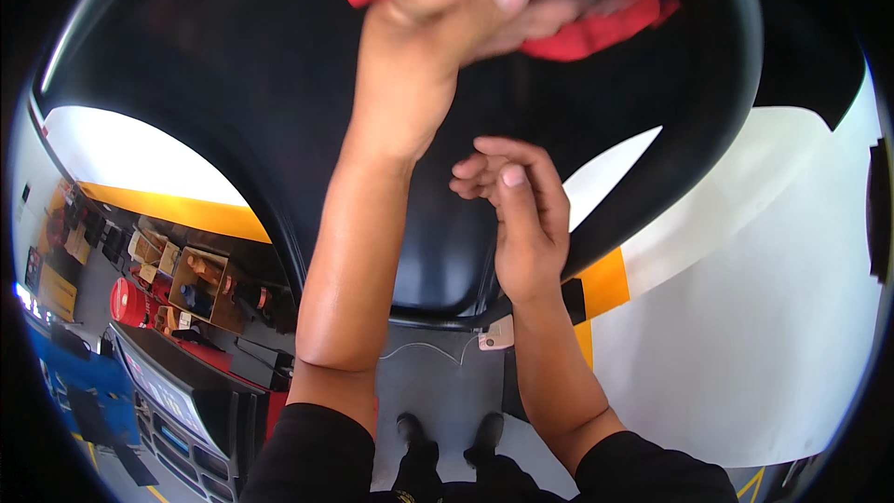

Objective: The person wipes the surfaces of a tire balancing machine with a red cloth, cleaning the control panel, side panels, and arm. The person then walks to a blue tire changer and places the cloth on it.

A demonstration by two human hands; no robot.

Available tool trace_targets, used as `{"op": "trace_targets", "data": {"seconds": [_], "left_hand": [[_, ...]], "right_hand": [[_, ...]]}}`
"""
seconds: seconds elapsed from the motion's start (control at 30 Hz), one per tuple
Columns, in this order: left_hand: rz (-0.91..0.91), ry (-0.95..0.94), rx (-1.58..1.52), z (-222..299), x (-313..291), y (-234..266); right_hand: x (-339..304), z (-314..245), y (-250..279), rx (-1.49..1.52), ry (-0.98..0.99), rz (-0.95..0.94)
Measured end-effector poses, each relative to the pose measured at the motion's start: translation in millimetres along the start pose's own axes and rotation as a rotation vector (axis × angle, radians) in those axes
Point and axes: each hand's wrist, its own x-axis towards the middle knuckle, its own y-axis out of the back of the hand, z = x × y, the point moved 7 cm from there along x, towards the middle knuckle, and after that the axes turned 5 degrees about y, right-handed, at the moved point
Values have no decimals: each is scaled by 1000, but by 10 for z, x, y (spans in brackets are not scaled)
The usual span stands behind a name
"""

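Crumpled red cloth rag, soft and light, likely best bunched anywhere; pressed on glossy black curved panel under left hand, fingers closed over it. Right hand loosely open, empty.

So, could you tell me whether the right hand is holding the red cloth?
No, the left hand presses the red cloth; the right hand is empty.

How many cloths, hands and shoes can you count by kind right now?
Red cloth: 1, pressed on the black panel by the left hand
Hands: 2, with the right hand empty
Black shoes: 2
Total: 5
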Motion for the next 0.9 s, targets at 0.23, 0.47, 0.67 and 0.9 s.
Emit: {"op": "trace_targets", "data": {"seconds": [0.23,0.47,0.67,0.9], "left_hand": [[160,807,-6,-3353,-1802,1144],[305,1298,111,-4866,-4513,1476],[234,1408,134,-5162,-4947,1306],[235,1580,-41,-5068,-4915,1270]], "right_hand": [[-608,1681,533,105,-403,403],[-2448,2970,922,-108,-808,687],[-3619,4105,1593,-505,-970,796],[-4030,4802,2036,-745,-1142,847]]}}
